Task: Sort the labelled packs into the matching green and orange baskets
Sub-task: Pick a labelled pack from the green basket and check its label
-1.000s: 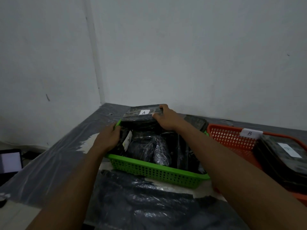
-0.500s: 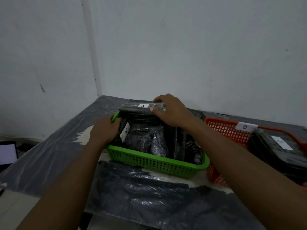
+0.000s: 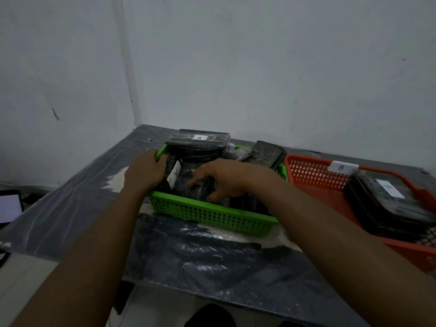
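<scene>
Plastic-covered desk (image 3: 70,208): green basket (image 3: 212,218) toward far-left corner, left hand (image 3: 145,171) gripping its left rim, right hand (image 3: 226,179) clasping dark pack (image 3: 198,188) directly beneath it inside; orange basket (image 3: 316,175) just rightward.

A single wide-angle view from the person's head looks forward and down across the table (image 3: 70,208) into a wall corner (image 3: 132,90). It sits close to the work. Both forearms (image 3: 106,232) come in from the bottom edge and reach the green basket (image 3: 212,215) near the middle of the frame. The orange basket (image 3: 313,175) runs off the right edge. The walls fill the upper half.
</scene>
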